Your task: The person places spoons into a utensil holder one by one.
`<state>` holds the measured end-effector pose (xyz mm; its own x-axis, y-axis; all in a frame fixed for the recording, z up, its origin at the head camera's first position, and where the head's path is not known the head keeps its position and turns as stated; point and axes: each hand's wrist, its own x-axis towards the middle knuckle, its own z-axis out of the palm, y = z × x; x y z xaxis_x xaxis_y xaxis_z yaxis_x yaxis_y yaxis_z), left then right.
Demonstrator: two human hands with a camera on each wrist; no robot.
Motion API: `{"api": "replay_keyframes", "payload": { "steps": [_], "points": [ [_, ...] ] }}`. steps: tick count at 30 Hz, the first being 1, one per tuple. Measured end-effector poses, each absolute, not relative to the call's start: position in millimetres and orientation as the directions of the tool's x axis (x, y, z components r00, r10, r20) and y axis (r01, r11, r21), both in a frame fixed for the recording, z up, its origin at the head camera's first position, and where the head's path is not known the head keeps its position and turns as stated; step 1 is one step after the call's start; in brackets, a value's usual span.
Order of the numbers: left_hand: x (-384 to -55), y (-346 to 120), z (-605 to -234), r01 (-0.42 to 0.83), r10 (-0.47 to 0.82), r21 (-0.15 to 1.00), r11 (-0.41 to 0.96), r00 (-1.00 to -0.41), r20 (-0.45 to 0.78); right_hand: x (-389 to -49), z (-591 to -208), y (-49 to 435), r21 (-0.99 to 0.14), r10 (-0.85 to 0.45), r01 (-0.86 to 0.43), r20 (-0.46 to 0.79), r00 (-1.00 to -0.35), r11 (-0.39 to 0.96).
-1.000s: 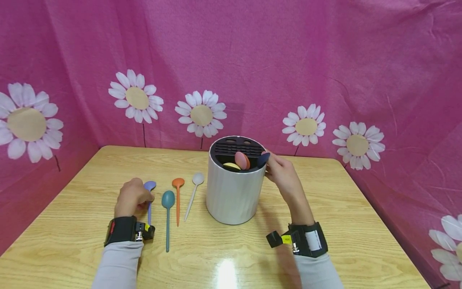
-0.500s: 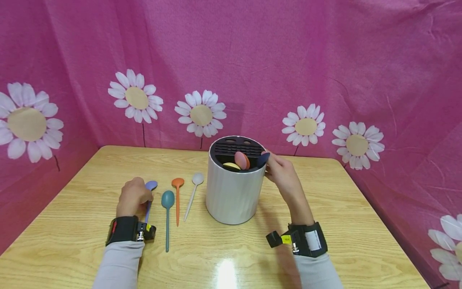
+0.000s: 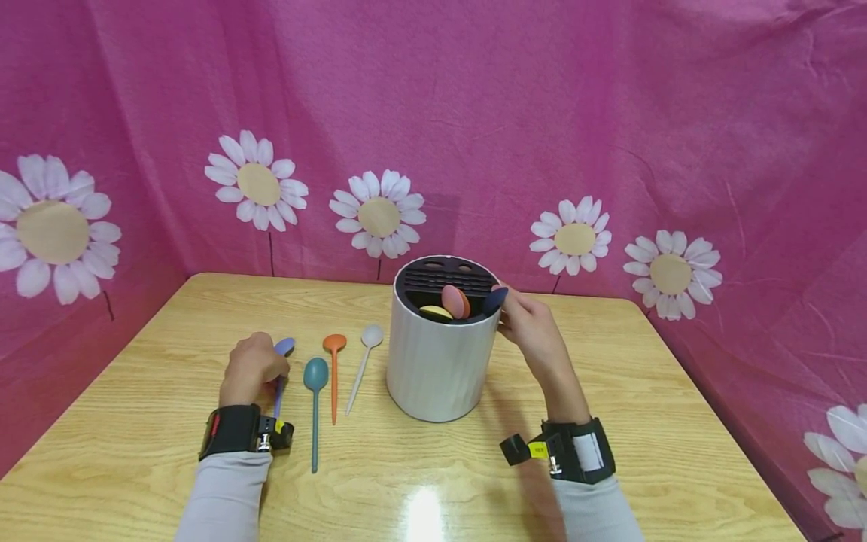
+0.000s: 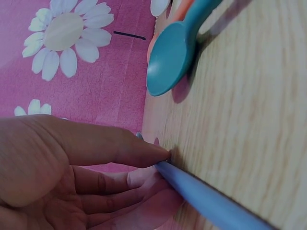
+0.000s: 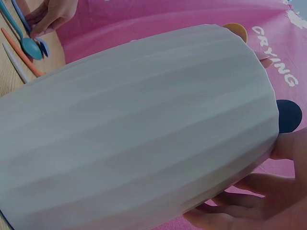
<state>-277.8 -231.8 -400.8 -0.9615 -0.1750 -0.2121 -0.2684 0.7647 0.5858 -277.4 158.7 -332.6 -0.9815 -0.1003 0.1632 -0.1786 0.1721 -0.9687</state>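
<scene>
Left hand (image 3: 252, 369) pinching spoon (image 3: 284, 347), right hand (image 3: 535, 331) gripping container (image 3: 436, 376)

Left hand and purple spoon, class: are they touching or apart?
Touching: the left wrist view shows the left hand pinching the purple spoon by its handle.

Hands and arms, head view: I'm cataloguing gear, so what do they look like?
Left hand and right hand are bare. Pale grey sleeves end at black wristbands, each with a black device and yellow label. The left band shows a red mark, the right a whitish patch.
</scene>
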Motion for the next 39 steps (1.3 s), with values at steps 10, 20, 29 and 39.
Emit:
{"api": "replay_keyframes", "payload": {
  "steps": [10, 20, 29, 39],
  "points": [
    [-277, -237, -400, -0.272, -0.167, 0.593, 0.758, -0.96, -0.227, -278, -334, 159, -0.968, -0.099, -0.186, 0.172, -0.98, 0.168],
    [-276, -237, -397, -0.259, -0.165, 0.59, 0.765, -0.964, -0.209, -278, -334, 159, -0.969, -0.097, -0.179, 0.164, -0.982, 0.173],
    [-278, -235, -391, -0.196, -0.141, 0.555, 0.808, -0.98, -0.141, -278, -334, 158, -0.964, -0.083, -0.174, 0.16, -0.984, 0.199],
    [-276, -228, -375, -0.059, -0.088, 0.574, 0.817, -0.996, 0.023, -278, -334, 159, -0.965, -0.084, -0.173, 0.16, -0.984, 0.194]
  ]
}}
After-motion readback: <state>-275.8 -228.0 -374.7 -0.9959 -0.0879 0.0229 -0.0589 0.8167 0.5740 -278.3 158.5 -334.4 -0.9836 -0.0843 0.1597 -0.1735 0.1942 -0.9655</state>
